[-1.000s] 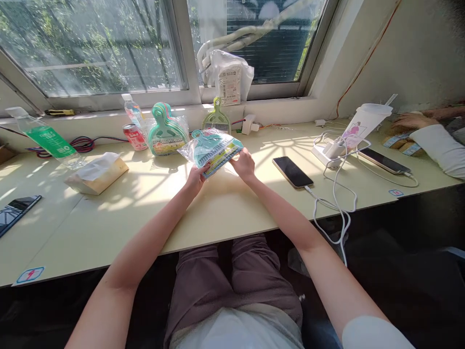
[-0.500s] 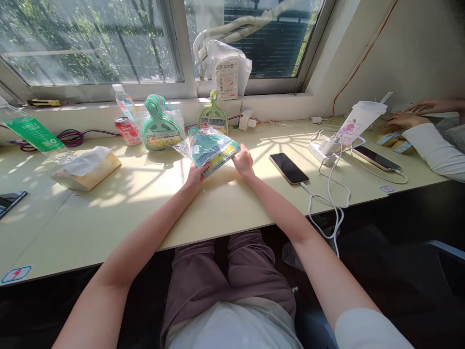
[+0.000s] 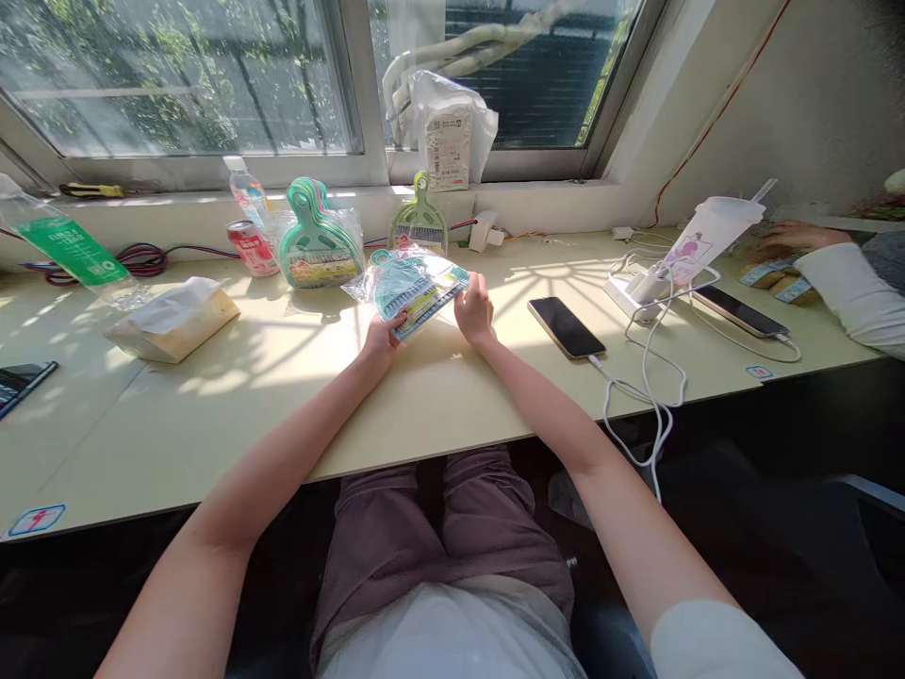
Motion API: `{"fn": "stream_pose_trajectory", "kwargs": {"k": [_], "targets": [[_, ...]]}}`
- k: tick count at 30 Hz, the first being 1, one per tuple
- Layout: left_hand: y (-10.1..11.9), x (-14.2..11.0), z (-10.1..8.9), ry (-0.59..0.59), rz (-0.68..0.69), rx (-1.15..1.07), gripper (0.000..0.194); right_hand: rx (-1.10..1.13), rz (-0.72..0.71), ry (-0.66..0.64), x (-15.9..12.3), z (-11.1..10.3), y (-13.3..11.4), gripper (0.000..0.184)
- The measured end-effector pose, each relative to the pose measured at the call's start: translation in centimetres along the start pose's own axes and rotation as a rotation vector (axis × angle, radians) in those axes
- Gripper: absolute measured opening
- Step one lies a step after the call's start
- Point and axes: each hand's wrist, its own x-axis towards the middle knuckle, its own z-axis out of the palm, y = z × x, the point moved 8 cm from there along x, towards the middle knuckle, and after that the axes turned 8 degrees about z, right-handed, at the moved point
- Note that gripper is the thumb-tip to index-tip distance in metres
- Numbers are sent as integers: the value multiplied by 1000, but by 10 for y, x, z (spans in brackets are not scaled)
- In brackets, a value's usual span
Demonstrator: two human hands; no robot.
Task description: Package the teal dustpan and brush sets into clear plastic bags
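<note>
A teal mini dustpan-and-brush set in a clear plastic bag (image 3: 410,288) is held over the cream desk (image 3: 297,377). My left hand (image 3: 380,338) grips the bag's near left corner. My right hand (image 3: 473,309) pinches its right edge. Behind it a stack of bagged teal dustpan sets (image 3: 317,247) leans upright, and a green dustpan set (image 3: 419,223) stands against the window ledge.
A tissue box (image 3: 173,319), a red can (image 3: 244,247) and bottles (image 3: 67,247) sit left. A black phone (image 3: 564,326) on a white cable (image 3: 643,396), a charger block (image 3: 633,292) and a lidded cup (image 3: 707,238) lie right. Another person's sleeve and hand (image 3: 841,283) rest far right.
The bagged set has tilted slightly and moved a little nearer the window between my hands. The other person's hand at far right has shifted.
</note>
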Motion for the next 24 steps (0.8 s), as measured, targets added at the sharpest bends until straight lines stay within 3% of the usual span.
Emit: {"fn": "stream_pose_trajectory", "kwargs": {"k": [7, 12, 16, 19, 24], "targets": [[-1, 0, 1, -8, 10, 3, 47, -38, -28, 9, 7, 0, 0, 23], [-5, -2, 2, -21, -6, 29, 51, -95, 60, 22, 8, 2, 10, 10], [-4, 0, 1, -21, 17, 30, 50, -103, -17, 28, 10, -7, 4, 9], [-1, 3, -2, 0, 38, 27, 50, -79, -28, -11, 14, -13, 4, 9], [-2, 6, -4, -3, 18, 40, 58, 3, 82, -133, 20, -9, 16, 10]]}}
